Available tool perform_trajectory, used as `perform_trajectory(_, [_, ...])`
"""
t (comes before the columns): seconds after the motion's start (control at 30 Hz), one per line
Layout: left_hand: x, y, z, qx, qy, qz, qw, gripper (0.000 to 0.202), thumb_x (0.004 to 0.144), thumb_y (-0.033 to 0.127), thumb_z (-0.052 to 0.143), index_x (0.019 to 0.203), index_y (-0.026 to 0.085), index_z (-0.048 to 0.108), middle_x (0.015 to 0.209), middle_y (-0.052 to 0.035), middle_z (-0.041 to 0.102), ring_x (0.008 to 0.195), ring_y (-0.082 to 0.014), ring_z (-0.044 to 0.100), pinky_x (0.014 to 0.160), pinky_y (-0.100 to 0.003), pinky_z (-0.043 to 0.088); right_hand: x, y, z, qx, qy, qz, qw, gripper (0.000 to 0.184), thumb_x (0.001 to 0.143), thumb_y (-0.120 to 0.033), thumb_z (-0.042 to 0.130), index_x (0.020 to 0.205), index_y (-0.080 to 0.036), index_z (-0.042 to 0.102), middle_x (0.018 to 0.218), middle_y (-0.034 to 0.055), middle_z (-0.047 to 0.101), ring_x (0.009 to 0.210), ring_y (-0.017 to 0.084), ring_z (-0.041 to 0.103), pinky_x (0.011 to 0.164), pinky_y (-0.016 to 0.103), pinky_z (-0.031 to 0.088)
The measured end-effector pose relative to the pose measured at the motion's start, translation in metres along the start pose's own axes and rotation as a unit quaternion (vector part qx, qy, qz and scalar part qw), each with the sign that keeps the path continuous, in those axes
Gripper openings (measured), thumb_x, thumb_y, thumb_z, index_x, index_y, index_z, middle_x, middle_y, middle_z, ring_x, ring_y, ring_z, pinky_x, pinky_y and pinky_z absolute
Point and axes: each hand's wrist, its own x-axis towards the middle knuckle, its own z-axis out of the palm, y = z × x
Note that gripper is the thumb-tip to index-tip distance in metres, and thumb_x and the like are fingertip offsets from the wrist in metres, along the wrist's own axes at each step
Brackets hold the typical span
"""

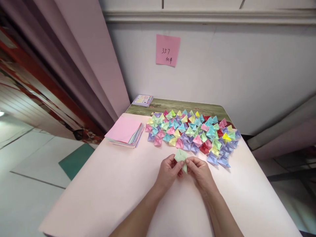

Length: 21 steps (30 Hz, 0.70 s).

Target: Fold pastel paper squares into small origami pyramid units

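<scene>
My left hand (169, 171) and my right hand (200, 171) meet over the middle of the table, both pinched on a small light green folded paper piece (180, 156). The fingers of each hand are closed on its edges, and the piece stands a little above the pink table cover (103, 194). Just beyond the hands lies a wide spread of finished folded paper pieces (192, 133) in pink, green, blue, purple, yellow and red, laid close together.
A stack of coloured square paper sheets (125, 131) with a pink sheet on top lies at the left. A small paper packet (142, 100) sits at the table's far left corner. A pink note (167, 50) hangs on the white wall. Curtains hang at left.
</scene>
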Motion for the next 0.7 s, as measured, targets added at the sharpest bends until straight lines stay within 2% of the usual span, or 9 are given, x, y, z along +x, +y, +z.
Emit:
perform_trajectory(0.27, [0.001, -0.001, 0.000, -0.013, -0.009, -0.019, 1.000, 0.034, 0.079, 0.048, 0.068, 0.083, 0.015, 0.064, 0.061, -0.0021, 0.064, 0.047, -0.0115, 0.055, 0.048, -0.023, 0.045, -0.003, -0.003, 0.004, 0.003, 0.020, 0.003, 1.000, 0.034, 0.069, -0.049, 0.079, 0.071, -0.016, 0.070, 0.050, -0.0026, 0.055, 0.045, 0.010, 0.045, 0.046, 0.023, 0.036])
perform_trajectory(0.5, [-0.001, 0.002, 0.003, -0.029, -0.002, -0.022, 0.999, 0.030, 0.081, 0.044, 0.067, 0.085, 0.015, 0.059, 0.062, -0.0002, 0.062, 0.048, -0.0108, 0.056, 0.049, -0.023, 0.049, -0.004, -0.009, 0.001, -0.063, -0.002, -0.043, 0.997, 0.033, 0.075, -0.048, 0.074, 0.068, -0.017, 0.065, 0.051, -0.0026, 0.055, 0.048, 0.011, 0.046, 0.048, 0.023, 0.037])
perform_trajectory(0.57, [-0.001, 0.004, 0.002, -0.033, 0.012, -0.012, 0.999, 0.031, 0.079, 0.040, 0.070, 0.095, 0.017, 0.057, 0.064, 0.0026, 0.061, 0.048, -0.0098, 0.055, 0.048, -0.021, 0.048, -0.005, -0.011, -0.002, -0.076, -0.026, -0.039, 0.996, 0.034, 0.076, -0.048, 0.073, 0.067, -0.017, 0.063, 0.050, -0.0030, 0.053, 0.048, 0.011, 0.045, 0.047, 0.022, 0.035])
perform_trajectory(0.63, [0.000, 0.007, -0.001, -0.030, 0.019, 0.002, 0.999, 0.044, 0.076, 0.036, 0.074, 0.112, 0.020, 0.053, 0.063, 0.0065, 0.057, 0.047, -0.0087, 0.054, 0.047, -0.019, 0.046, -0.005, -0.013, -0.005, -0.080, -0.055, -0.027, 0.995, 0.034, 0.077, -0.048, 0.073, 0.067, -0.017, 0.062, 0.051, -0.0032, 0.053, 0.048, 0.010, 0.044, 0.047, 0.022, 0.034])
perform_trajectory(0.7, [0.002, 0.008, -0.006, -0.023, -0.007, -0.001, 1.000, 0.056, 0.074, 0.035, 0.075, 0.122, 0.022, 0.050, 0.063, 0.0077, 0.056, 0.046, -0.0079, 0.052, 0.044, -0.018, 0.044, -0.005, -0.015, -0.009, -0.084, -0.083, -0.017, 0.993, 0.033, 0.078, -0.047, 0.073, 0.069, -0.017, 0.063, 0.052, -0.0033, 0.052, 0.049, 0.010, 0.044, 0.048, 0.022, 0.034])
